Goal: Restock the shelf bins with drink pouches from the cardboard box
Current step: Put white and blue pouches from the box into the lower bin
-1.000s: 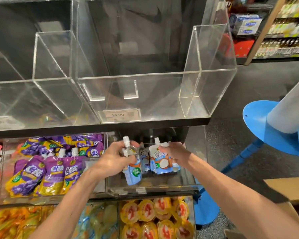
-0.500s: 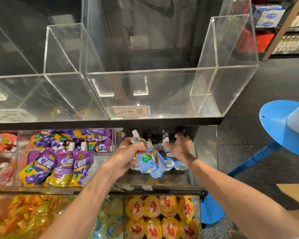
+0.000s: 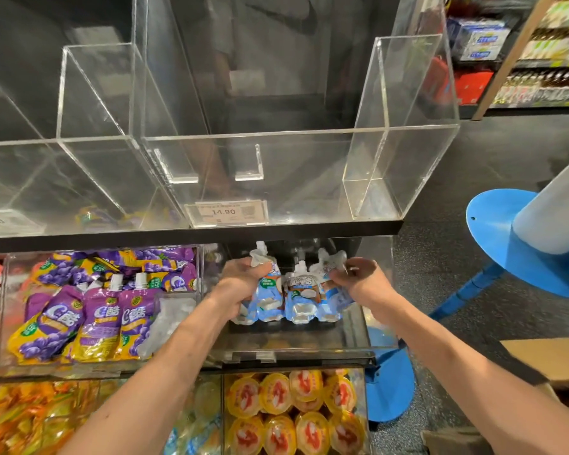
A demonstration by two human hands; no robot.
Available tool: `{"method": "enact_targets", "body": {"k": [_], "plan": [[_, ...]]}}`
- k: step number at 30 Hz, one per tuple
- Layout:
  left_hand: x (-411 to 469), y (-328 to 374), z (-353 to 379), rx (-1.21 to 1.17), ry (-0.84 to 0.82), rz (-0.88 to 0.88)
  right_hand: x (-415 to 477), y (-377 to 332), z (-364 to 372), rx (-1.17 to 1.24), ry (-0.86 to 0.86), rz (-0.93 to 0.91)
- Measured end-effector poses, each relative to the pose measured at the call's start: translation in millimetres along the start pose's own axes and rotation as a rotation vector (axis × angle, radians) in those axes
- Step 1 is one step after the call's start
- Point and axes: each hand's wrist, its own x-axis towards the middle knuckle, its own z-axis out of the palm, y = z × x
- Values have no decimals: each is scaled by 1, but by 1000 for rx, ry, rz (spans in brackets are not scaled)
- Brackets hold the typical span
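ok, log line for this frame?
state: blue pouches upright in bin | left hand: grips left pouch | right hand: pinches right pouch | neighbour bin: purple pouches

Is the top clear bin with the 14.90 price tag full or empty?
Empty. The clear bin shows only bare floor and clear dividers behind its price tag; no goods inside.

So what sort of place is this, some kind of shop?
Most likely a supermarket or convenience store: a 14.90 price tag sits on a clear acrylic bin, purple grape drink pouches are stocked below, and shelves of bottles stand beyond.
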Motion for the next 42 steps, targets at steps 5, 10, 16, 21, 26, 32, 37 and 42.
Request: {"method": "enact_targets", "body": {"k": [5,10,16,21,26,32,37,42], "plan": [[33,-20,19,484,99,105,12,8,32,-363,227,34],[48,-41,30,559,188,194,28,11,44,-383,266,218],[41,-43,32,794,341,200,36,34,46,-487,277,194],[33,-33,33,900,375,169,35,34,45,-681,167,150],[1,-20,29,754,319,219,16,17,31,-694,-7,7],[-97,-4,30,458,198,755,-90,-2,-20,-377,-31,-481],[-158,20,105,264,-128,1075,-169,67,-88,-158,372,-415],[-193,-14,273,482,-638,1251,-233,182,-178,-71,719,-39]]}}
